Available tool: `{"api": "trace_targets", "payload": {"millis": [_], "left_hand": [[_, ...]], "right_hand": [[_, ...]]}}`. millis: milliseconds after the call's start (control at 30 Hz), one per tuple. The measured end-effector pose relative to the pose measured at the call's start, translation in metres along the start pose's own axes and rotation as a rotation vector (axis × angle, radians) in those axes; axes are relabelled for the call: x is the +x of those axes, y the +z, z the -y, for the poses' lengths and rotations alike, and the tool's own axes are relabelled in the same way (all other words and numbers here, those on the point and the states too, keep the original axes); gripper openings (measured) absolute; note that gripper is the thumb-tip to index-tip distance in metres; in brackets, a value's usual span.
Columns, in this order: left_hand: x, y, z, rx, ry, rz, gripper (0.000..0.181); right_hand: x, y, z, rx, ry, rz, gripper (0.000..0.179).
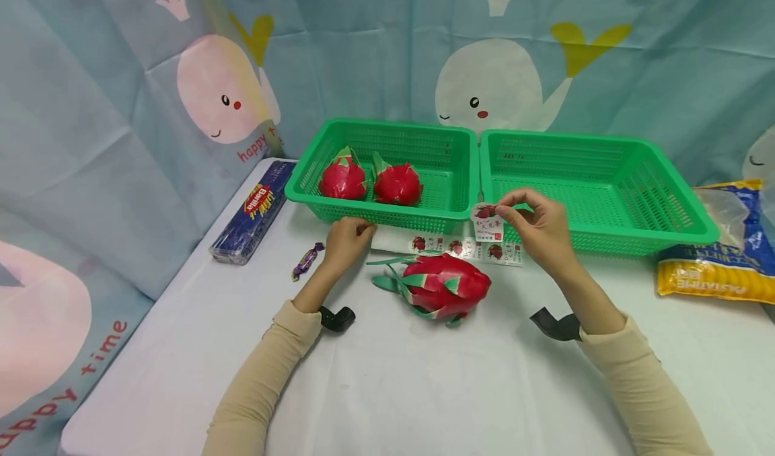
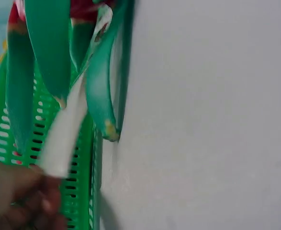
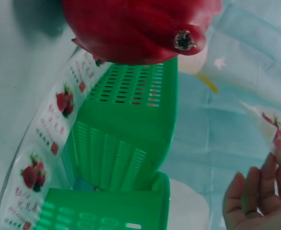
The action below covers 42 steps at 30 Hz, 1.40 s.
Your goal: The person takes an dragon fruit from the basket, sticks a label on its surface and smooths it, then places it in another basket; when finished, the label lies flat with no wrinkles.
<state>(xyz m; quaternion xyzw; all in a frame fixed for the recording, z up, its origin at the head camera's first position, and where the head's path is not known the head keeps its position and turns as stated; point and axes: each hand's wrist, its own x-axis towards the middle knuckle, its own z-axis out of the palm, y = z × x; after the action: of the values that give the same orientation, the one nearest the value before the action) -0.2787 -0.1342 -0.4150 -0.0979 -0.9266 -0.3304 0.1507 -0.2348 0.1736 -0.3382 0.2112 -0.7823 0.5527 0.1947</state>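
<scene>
My right hand (image 1: 541,231) pinches a peeled label sticker (image 1: 489,231), printed with a red dragon fruit and lettering, between thumb and forefinger in front of the right basket. The left hand (image 1: 346,246) grips the blank white end of a strip of label stickers (image 1: 393,242); its fingers curl round that end in the left wrist view. Several printed labels remain on the strip, clearly seen in the right wrist view. Just nearer than the strip, a red dragon fruit (image 1: 451,284) with green leaf tips lies on its side between my forearms, leaves pointing left.
Two dragon fruits, one left (image 1: 342,177) and one right (image 1: 397,184), sit in the left green basket (image 1: 381,212). A second green basket (image 1: 605,241) adjoins it. A wrapped candy (image 1: 307,261) and blue pasta pack (image 1: 254,207) lie left; a yellow-blue pasta bag (image 1: 714,268) lies right.
</scene>
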Motion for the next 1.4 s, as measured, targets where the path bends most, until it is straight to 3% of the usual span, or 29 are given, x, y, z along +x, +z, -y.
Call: {"api": "trace_targets", "payload": {"millis": [100,200,267,333,467,533,600,733,900,967,1133,1267,1400], "left_hand": [[0.001,0.000,0.006,0.068,-0.040,0.056,0.025],[0.000,-0.006,-0.001,0.123,-0.013,0.079,0.026],[-0.001,-0.015,-0.018,0.091,0.036,0.087,0.020],[-0.003,-0.025,-0.042,0.001,0.119,0.092,0.014],[-0.002,-0.040,-0.097,-0.192,0.291,0.132,0.018],[0.000,-0.042,-0.116,-0.215,0.345,0.147,0.018],[0.000,-0.041,-0.128,-0.212,0.358,0.160,0.016],[-0.002,-0.038,-0.132,-0.225,0.311,0.169,0.012],[-0.004,-0.037,-0.124,-0.304,0.227,0.112,0.013],[-0.004,-0.036,-0.120,-0.348,0.196,0.098,0.013],[-0.005,-0.034,-0.114,-0.444,0.134,0.120,0.013],[-0.008,-0.031,-0.112,-0.495,0.084,0.157,0.015],[-0.016,-0.019,-0.105,-0.566,0.006,0.220,0.014]], "right_hand": [[-0.001,0.000,-0.001,-0.076,0.043,0.066,0.007],[0.000,0.000,-0.001,-0.140,0.098,0.146,0.012],[0.003,0.001,0.000,-0.170,0.120,0.198,0.015],[0.006,0.003,0.002,-0.209,0.125,0.239,0.017],[0.012,0.011,0.010,-0.275,0.055,0.283,0.016],[0.014,0.015,0.015,-0.280,0.013,0.303,0.013],[0.014,0.019,0.019,-0.262,-0.010,0.322,0.011],[0.012,0.021,0.022,-0.182,-0.001,0.309,0.015],[0.006,0.009,0.021,-0.080,0.116,0.170,0.026],[0.002,0.006,0.021,-0.068,0.169,0.155,0.028],[-0.005,0.009,0.019,-0.107,0.218,0.204,0.026],[-0.006,0.012,0.015,-0.062,0.256,0.213,0.024],[-0.005,0.009,0.008,0.040,0.391,0.299,0.021]]}}
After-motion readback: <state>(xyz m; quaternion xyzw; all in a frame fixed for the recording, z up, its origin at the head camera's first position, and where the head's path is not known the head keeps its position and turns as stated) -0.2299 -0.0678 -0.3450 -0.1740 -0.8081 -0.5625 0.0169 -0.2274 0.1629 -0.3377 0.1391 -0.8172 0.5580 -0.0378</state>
